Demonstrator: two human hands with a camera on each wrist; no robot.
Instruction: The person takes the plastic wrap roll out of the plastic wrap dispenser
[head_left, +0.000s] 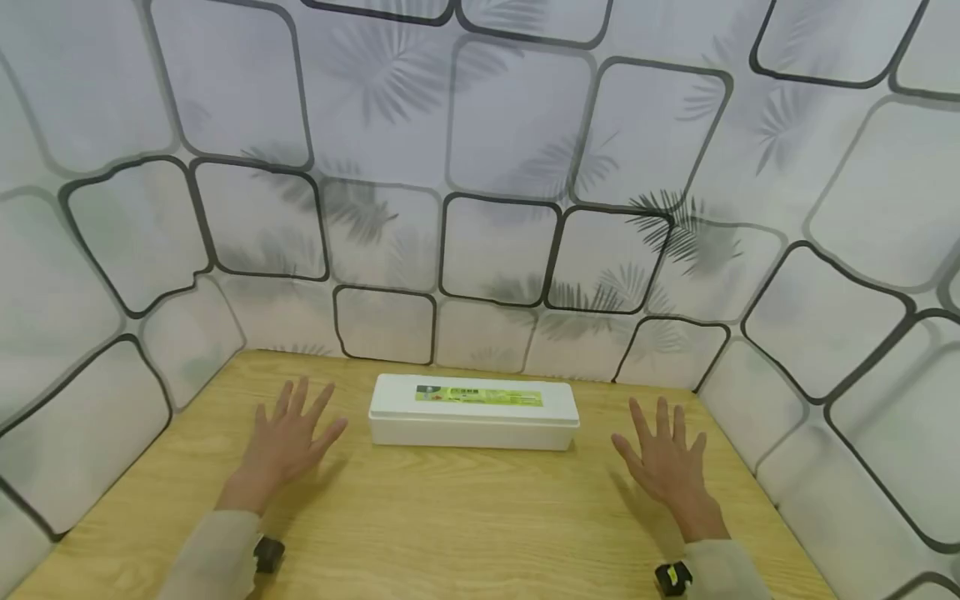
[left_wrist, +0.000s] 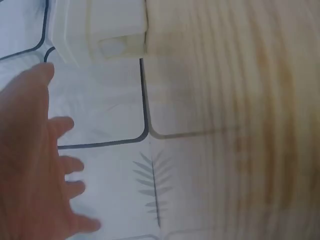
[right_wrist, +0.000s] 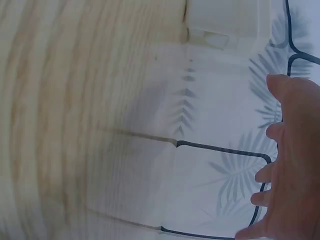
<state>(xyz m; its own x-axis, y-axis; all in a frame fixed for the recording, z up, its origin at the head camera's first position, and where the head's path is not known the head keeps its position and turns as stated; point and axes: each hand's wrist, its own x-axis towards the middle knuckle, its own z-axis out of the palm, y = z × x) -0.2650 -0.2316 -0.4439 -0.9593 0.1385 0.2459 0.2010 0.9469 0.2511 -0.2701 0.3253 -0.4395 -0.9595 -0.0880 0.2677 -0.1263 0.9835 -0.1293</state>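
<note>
A long white lidded plastic box stands on the wooden table, with a green and yellow label on its lid. To its left, apart from it, is my left hand, fingers spread and holding nothing. My right hand is spread likewise on the box's right side, also apart from it. In the left wrist view, the box's end shows at the top, beyond the left hand. The right wrist view has the other end at the top and the right hand along the right edge.
The light wooden table reaches back to a wall covering with rounded dark outlines and grey leaf prints, which also closes in both sides. A small black device sits at each wrist, the left one and the right one.
</note>
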